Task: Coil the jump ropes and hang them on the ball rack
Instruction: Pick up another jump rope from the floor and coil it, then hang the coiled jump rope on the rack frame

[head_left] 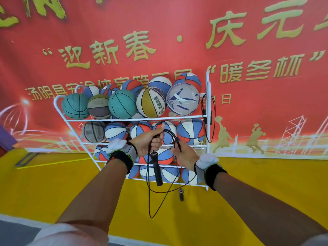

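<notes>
**A:** Where do we have the jump rope (148, 192)?

**B:** In both hands, in front of the lower shelves of the ball rack (124, 119). Our left hand (150, 141) is fisted round the cord just above one black handle (157, 172), which dangles below the fist. Our right hand (184, 155) pinches a bend of cord between thumb and curled fingers.

**A:** And the rest?

**B:** Slack loops hang toward the floor, and the second handle (181, 194) dangles near the rack's bottom right corner.

**A:** How will it handle?

**B:** Light and limp, we think. The thin cord looks slick and springy, so coils may slip open. The handles are the only stiff, weighty parts. We would gather even loops into the left fist, holding cord rather than handles.

**A:** Where do we hang it?

**B:** Another rope (205, 119) hangs on the rack's right end post, so we judge that the likely spot
</notes>
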